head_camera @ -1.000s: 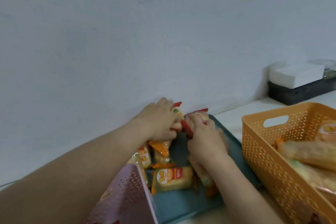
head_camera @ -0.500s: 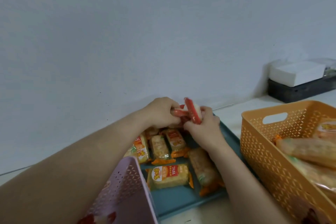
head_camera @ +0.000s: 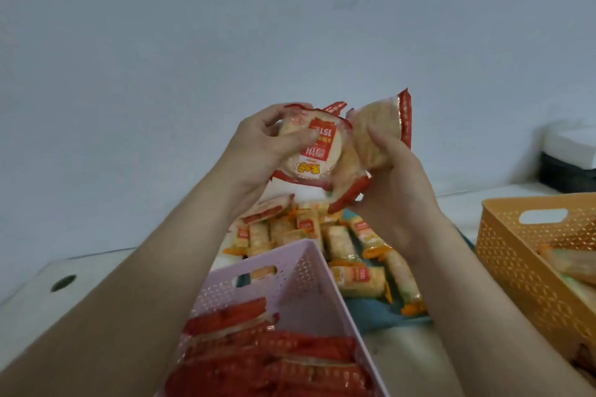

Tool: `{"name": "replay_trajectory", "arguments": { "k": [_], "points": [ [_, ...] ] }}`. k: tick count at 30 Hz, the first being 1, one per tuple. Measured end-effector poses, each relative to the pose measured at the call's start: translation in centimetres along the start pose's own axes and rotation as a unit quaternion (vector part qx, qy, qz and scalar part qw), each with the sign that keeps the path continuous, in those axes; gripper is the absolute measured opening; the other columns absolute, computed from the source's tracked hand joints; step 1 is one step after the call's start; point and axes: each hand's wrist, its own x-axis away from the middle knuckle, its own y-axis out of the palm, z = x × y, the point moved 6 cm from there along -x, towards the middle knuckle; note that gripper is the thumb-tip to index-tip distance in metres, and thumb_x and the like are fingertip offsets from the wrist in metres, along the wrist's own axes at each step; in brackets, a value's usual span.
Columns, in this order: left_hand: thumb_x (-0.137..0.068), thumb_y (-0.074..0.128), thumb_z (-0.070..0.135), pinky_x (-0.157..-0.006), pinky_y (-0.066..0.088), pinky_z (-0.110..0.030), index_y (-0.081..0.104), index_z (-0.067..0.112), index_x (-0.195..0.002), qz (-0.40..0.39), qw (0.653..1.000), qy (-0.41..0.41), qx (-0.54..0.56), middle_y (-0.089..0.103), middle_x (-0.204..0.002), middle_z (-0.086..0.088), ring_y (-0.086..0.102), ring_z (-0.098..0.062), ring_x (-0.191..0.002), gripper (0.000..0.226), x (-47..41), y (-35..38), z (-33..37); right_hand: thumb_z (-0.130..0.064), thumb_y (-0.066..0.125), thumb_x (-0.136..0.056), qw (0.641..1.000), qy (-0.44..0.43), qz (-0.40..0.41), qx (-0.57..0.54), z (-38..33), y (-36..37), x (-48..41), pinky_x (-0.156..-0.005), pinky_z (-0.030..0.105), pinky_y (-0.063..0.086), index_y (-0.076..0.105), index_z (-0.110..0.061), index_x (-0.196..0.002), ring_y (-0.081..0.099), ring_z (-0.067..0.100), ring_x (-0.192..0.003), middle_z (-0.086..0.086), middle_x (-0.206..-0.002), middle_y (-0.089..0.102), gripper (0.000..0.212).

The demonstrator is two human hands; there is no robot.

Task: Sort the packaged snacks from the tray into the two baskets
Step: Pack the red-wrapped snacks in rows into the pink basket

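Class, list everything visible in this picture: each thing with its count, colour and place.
held snack packets: at least two, red-edged, raised between both hands
tray packets: many, orange-ended, on tray
tray: one, teal, table centre
lilac basket: one, nearest, holding red packets
orange basket: one, right, holding orange-ended packets
white box: one, far right, on black container
table: one, white
left hand: grips a held packet
right hand: grips another
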Motion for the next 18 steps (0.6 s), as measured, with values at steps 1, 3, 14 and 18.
{"name": "replay_trajectory", "arguments": {
  "k": [1,3,14,18],
  "points": [
    [-0.073,0.071,-0.003,-0.069,0.059,-0.034,0.066,0.013,-0.103,0.001,1.000,0.005,0.012,0.071,-0.096,-0.009,0.070,-0.022,-0.082,0.035,1.1,-0.8,0.8,-0.038,0.059,-0.090,0.999,0.002,-0.027,0.029,0.0,1.1,0.7,-0.085,0.046,0.046,0.067,-0.020,-0.120,0.062,0.033,-0.113,0.009,-0.123,0.067,0.036],
    [-0.067,0.071,0.000,-0.067,0.058,-0.031,0.066,0.012,-0.103,0.015,1.000,0.016,0.013,0.070,-0.097,-0.010,0.069,-0.020,-0.083,0.039,4.3,-3.4,2.5,-0.036,0.061,-0.089,0.993,0.005,-0.080,0.092,0.7,3.9,2.6,-0.082,0.047,0.052,0.064,-0.018,-0.123,0.065,0.032,-0.106,0.011,-0.120,0.067,0.039],
    [-0.076,0.056,-0.020,-0.073,0.057,-0.026,0.066,0.030,-0.104,0.059,0.982,-0.055,-0.173,0.069,-0.103,0.002,0.068,-0.014,-0.095,0.058,15.5,-8.2,-0.9,-0.029,0.063,-0.083,0.869,-0.022,-0.120,0.480,3.5,5.8,8.4,-0.082,0.035,0.051,0.068,-0.013,-0.087,0.065,0.013,-0.077,-0.006,-0.077,0.069,0.017],
    [-0.079,0.069,-0.002,-0.070,0.052,-0.014,0.056,0.039,-0.113,0.076,0.965,-0.044,-0.245,0.062,-0.110,0.009,0.063,-0.001,-0.094,0.055,16.8,-9.0,-0.9,-0.041,0.058,-0.083,0.720,-0.141,-0.039,0.678,1.0,5.6,9.6,-0.071,0.036,0.049,0.055,-0.023,-0.085,0.061,0.020,-0.075,-0.005,-0.076,0.066,0.018]
  ]
}}
